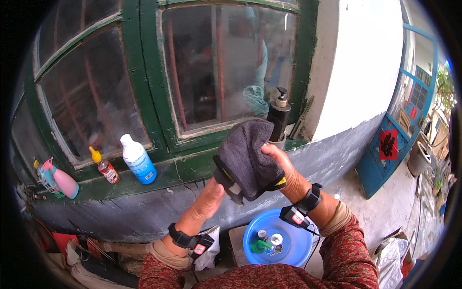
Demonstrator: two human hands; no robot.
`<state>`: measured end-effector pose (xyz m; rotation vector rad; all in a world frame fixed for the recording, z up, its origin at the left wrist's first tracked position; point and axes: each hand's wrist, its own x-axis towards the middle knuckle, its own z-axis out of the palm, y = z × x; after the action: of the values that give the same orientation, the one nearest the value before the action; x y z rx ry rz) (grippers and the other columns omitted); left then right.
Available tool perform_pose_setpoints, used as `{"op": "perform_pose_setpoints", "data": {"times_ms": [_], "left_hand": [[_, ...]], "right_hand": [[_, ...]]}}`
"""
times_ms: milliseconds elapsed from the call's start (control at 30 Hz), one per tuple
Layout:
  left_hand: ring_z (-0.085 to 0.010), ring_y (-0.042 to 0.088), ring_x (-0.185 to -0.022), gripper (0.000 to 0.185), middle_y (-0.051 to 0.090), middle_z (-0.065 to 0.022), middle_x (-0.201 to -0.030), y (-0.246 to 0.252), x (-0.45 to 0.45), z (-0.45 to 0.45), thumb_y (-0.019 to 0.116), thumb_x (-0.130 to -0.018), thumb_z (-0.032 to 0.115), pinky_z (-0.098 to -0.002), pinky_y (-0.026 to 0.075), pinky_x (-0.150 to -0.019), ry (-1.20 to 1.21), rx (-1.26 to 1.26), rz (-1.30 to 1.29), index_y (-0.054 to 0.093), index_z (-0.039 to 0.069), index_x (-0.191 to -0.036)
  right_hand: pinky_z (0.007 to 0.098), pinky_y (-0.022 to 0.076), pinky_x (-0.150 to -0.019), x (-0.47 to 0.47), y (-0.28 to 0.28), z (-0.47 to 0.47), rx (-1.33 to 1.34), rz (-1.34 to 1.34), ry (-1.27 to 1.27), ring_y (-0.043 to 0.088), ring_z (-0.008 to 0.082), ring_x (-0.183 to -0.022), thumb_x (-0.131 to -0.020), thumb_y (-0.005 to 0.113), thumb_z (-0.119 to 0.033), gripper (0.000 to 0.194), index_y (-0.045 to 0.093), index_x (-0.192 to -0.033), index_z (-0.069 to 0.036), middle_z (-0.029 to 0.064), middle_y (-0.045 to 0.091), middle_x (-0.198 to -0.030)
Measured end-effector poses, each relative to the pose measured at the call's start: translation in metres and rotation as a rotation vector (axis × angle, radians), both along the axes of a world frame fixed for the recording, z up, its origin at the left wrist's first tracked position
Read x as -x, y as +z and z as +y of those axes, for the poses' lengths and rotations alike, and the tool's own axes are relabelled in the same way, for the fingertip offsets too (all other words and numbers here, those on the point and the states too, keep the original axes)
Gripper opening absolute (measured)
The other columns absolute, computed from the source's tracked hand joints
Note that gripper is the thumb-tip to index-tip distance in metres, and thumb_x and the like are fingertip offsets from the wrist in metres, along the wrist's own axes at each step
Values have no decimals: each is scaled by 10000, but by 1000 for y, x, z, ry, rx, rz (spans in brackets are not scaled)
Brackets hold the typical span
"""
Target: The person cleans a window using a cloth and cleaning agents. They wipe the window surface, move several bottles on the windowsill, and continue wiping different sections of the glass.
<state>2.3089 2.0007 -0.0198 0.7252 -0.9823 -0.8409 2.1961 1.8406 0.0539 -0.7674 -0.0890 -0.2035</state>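
Observation:
A dark grey cloth [247,159] with black and yellow edging is held up between both hands, in front of the window sill. My left hand [211,198] grips its lower left part, the thumb showing and the other fingers hidden behind. My right hand [283,162] pinches its right side with the thumb on top. Just behind the cloth, a black pump bottle [279,117] stands on the sill, its base in a pale cup [279,143]. Past the cloth rises a green-framed window [231,72] with glass panes.
Along the sill [166,173] stand a blue-and-white bottle [140,160], a yellow-capped bottle [107,169] and a pink spray bottle [62,178]. Below me, a blue basin [296,249] holds several small containers. A blue door [379,159] is at the right, with bags [389,263] on the ground.

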Motion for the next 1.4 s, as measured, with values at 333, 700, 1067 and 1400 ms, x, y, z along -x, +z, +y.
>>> {"op": "perform_pose_setpoints", "data": {"times_ms": [333,700,1067,1400], "left_hand": [[-198,583,-1049,413,594,-62,-1174,-22,34,-45,650,-875,290,-364,480,-909,285,-282,694,544,61,-1202],[-198,588,-1034,328,600,-60,-1143,55,0,-32,617,-899,237,-360,480,-906,520,4,474,563,54,-1165],[-128,564,-1015,332,607,-42,-1127,240,-56,-113,591,-925,235,-290,434,-896,1334,734,-468,585,-19,-1138],[-370,288,-1316,574,361,-165,-1381,326,-90,-235,687,-772,267,-471,260,-1050,1624,747,-1402,486,64,-1270]], "right_hand": [[366,479,-800,13,-62,-51,1430,83,-751,605,267,-915,-848,594,-209,252,592,-1029,-34,138,620,-962],[429,377,-899,25,-113,-197,1901,162,-1290,511,307,-1029,-821,616,-199,224,591,-993,-59,119,561,-1058],[442,322,-982,20,-143,-201,1957,115,-1427,470,278,-1097,-768,633,-217,331,573,-1069,-91,87,524,-1099],[441,326,-942,21,-142,-211,1833,-49,-1424,481,282,-1071,-727,651,-246,414,582,-1098,-75,77,535,-1113]]}}
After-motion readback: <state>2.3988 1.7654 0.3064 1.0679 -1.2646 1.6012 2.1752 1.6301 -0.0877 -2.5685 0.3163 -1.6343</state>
